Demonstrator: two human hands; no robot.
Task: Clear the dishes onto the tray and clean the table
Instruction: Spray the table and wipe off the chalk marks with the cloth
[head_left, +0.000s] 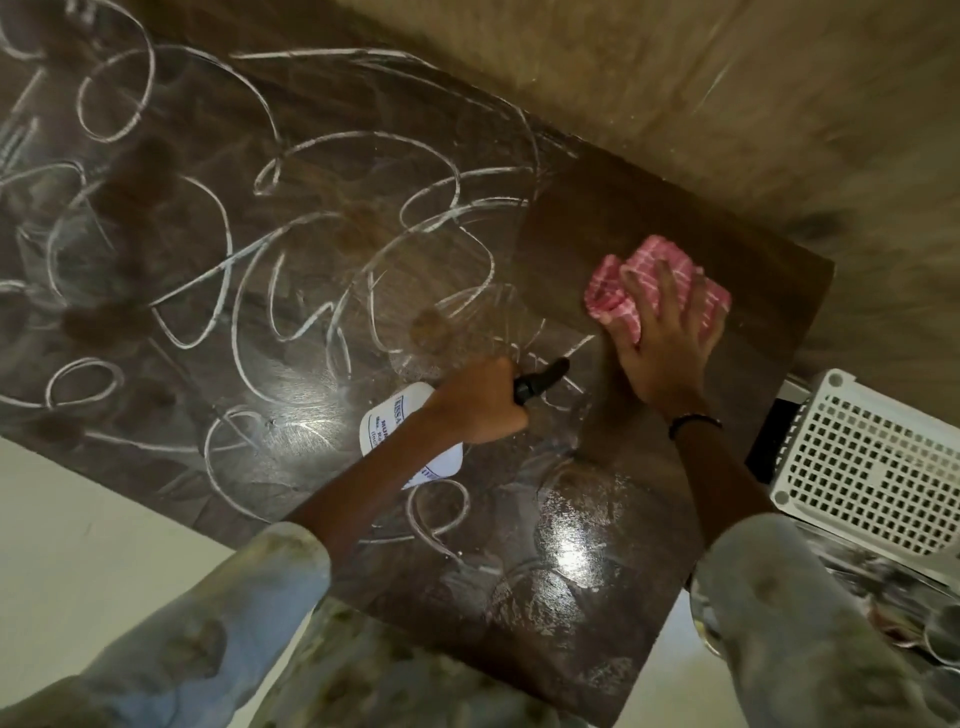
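Note:
The dark table (291, 322) is streaked with white swirls and wet smears. My left hand (480, 402) grips a white spray bottle (395, 423) by its neck, black nozzle pointing right toward the cloth. My right hand (667, 343) lies flat with spread fingers pressing a pink checked cloth (644, 283) onto the table near its far right corner. The patch around the cloth looks darker and free of streaks.
A white perforated basket or rack (867, 467) stands off the table's right edge. Below it lie blurred metal dishes (940, 629). Beige floor (727, 93) runs beyond the far edge, pale floor (78, 545) at lower left.

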